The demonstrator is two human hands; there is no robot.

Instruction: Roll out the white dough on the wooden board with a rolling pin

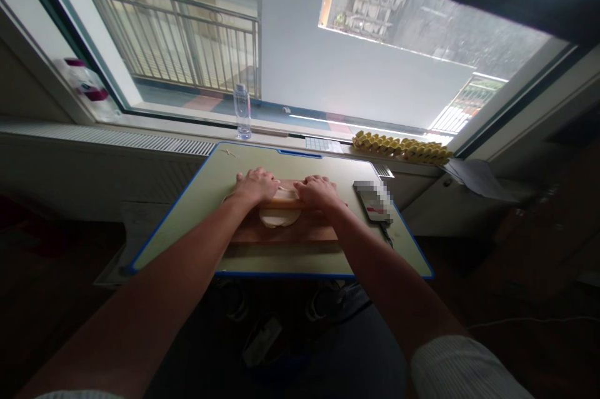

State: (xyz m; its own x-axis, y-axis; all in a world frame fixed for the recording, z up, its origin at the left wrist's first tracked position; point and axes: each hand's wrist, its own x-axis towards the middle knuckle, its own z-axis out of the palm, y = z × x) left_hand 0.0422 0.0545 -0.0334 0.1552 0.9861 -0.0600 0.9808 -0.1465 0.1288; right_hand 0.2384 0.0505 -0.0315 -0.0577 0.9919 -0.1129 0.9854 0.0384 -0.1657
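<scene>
A wooden rolling pin (284, 200) lies crosswise over a flattened piece of pale dough (280, 217). My left hand (257, 185) is closed around the pin's left end, and my right hand (317, 191) grips its right end. Dough shows on both the near and the far side of the pin. Beneath it is a reddish-brown wooden board (300, 233), which rests on a pale green table (201, 199) with a blue edge. Both palms and the ends of the pin are hidden under my fingers.
On the table's right lies a phone (374, 202) with a cable attached. A clear bottle (242, 112) stands on the windowsill beyond, with yellow egg trays (400, 147) further right. Another bottle (89, 87) is in the left window corner. Papers (480, 179) hang near the right.
</scene>
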